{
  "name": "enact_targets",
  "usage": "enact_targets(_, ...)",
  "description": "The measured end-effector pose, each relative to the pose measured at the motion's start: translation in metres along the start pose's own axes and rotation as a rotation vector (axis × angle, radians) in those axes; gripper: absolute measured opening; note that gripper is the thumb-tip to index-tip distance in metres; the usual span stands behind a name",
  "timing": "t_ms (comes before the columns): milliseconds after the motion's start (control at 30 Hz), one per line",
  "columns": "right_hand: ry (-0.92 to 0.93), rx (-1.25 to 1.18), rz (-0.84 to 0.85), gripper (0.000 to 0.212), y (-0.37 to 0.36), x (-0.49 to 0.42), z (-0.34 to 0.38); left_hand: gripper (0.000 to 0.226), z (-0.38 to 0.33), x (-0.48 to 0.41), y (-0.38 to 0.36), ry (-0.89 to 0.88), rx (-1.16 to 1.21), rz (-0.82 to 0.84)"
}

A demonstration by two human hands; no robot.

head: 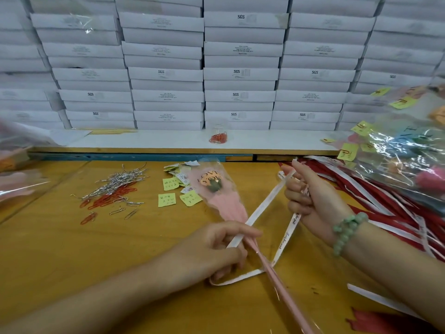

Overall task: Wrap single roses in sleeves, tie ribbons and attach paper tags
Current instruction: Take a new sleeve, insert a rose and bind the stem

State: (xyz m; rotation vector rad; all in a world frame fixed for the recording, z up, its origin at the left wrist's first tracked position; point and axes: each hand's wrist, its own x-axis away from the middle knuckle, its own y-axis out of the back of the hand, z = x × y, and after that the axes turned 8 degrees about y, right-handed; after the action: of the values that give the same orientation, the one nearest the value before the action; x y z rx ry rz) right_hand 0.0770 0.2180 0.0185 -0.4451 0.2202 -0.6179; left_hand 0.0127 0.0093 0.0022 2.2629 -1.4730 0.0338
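Worktop (72, 237): yellow-brown wood.
Left of centre: loose heap of paper clips (115, 186), silver over red, strays just beside.
Centre: handwritten yellow notes (166, 200) mixed with small white tags (183, 178), touching sleeved rose (216, 189); bloom end toward far edge.
White ribbon (240, 277): loop lies on surface under stem.
Right: bundle of red and white ribbons (385, 201), fanned flat.
Rear: raised white ledge (156, 141) carries clear tub (218, 135) of red clips and stacked white boxes (240, 73).

Stacked white boxes (240, 73) behind a white ledge (156, 141); on it, perhaps a clear jar (218, 132).
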Motion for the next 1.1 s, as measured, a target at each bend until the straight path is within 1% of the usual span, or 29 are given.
enact_targets(100,0.023,0.007,0.013,0.037,0.0,-0.001,0.0,0.024,0.0,-0.002,-0.001,-0.043,-0.07,0.012)
enact_targets(167,0.061,0.062,0.016,0.03,0.0,-0.001,0.002,0.019,-0.001,-0.002,-0.002,-0.055,-0.082,0.016)
enact_targets(267,0.105,0.14,0.002,0.011,0.0,-0.003,0.005,0.019,0.0,-0.002,-0.001,-0.066,-0.079,0.012)
enact_targets(367,0.138,0.196,0.003,0.004,0.002,-0.005,0.007,0.022,0.002,-0.001,0.0,-0.084,-0.079,0.052)
enact_targets(400,0.155,0.212,0.008,0.008,0.003,-0.004,0.008,0.023,0.002,-0.001,0.001,-0.095,-0.072,0.069)
enact_targets(467,0.183,0.26,0.034,0.023,0.002,-0.002,0.007,0.025,0.003,0.0,0.001,-0.116,-0.052,0.074)
enact_targets(533,0.21,0.345,0.102,0.031,-0.001,0.002,0.006,0.02,0.006,0.0,0.002,-0.137,-0.031,0.043)
enact_targets(567,0.233,0.406,0.144,0.033,-0.003,0.005,0.005,0.013,0.007,0.0,0.003,-0.15,-0.019,0.025)
enact_targets(600,0.272,0.49,0.186,0.034,-0.006,0.009,0.005,0.006,0.008,0.0,0.003,-0.161,-0.006,0.009)
enact_targets(633,0.344,0.615,0.235,0.033,-0.009,0.014,0.005,0.006,0.009,-0.001,0.003,-0.171,0.005,-0.006)
enact_targets(667,0.442,0.777,0.289,0.032,-0.012,0.02,0.005,0.013,0.01,-0.001,0.003,-0.177,0.016,-0.022)
enact_targets(733,0.669,1.234,0.396,0.03,-0.013,0.028,0.003,0.026,0.013,-0.003,0.003,-0.182,0.039,-0.054)
enact_targets(767,0.767,1.465,0.416,0.033,-0.013,0.031,0.002,0.03,0.014,-0.003,0.003,-0.188,0.045,-0.067)
enact_targets(800,0.836,1.601,0.429,0.035,-0.014,0.035,0.001,0.033,0.014,-0.003,0.003,-0.192,0.045,-0.072)
enact_targets(833,0.852,1.608,0.448,0.036,-0.016,0.037,0.0,0.035,0.015,-0.004,0.003,-0.194,0.045,-0.07)
enact_targets(867,0.82,1.503,0.486,0.035,-0.018,0.039,-0.001,0.036,0.014,-0.004,0.003,-0.194,0.043,-0.062)
enact_targets(900,0.761,1.315,0.517,0.033,-0.019,0.04,-0.002,0.037,0.015,-0.004,0.003,-0.19,0.044,-0.052)
enact_targets(967,0.65,1.015,0.525,0.027,-0.023,0.039,-0.002,0.039,0.015,-0.003,0.004,-0.175,0.064,-0.025)
enact_targets(1033,0.565,0.827,0.546,0.024,-0.026,0.039,0.0,0.039,0.014,-0.002,0.004,-0.166,0.091,0.0)
enact_targets(1100,0.458,0.657,0.591,0.028,-0.027,0.04,-0.001,0.036,0.012,-0.002,0.004,-0.165,0.089,0.015)
